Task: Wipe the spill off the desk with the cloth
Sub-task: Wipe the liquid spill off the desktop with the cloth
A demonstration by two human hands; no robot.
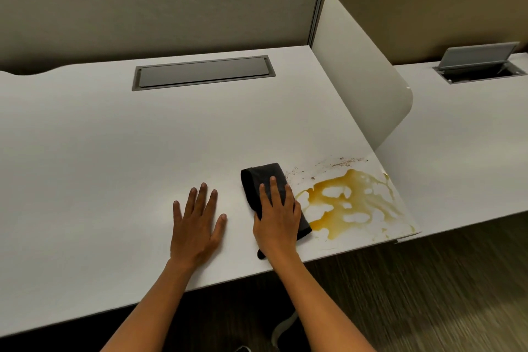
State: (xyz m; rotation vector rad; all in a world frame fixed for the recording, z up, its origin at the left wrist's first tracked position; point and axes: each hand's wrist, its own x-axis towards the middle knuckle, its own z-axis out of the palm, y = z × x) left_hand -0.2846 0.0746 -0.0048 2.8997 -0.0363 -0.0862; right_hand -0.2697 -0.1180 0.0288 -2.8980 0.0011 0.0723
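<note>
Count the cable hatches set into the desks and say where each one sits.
2. A closed hatch lies flush at the back of the near desk. An open hatch, lid tilted up, sits in the neighbouring desk on the right. Others may lie out of view.

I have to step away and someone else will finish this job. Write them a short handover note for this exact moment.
Left hand: flat on the desk, fingers spread, holding nothing.
Right hand: pressed flat on the dark cloth, pinning it to the desk rather than gripping it.
Cloth: folded, just left of the yellow spill, its right edge about at the puddle's edge.
Spill: near the desk's right front corner, reaching the edge; brown specks lie behind it.
Done: cloth brought up to the spill.
Left: nearly the whole puddle and the specks look unwiped.
</note>
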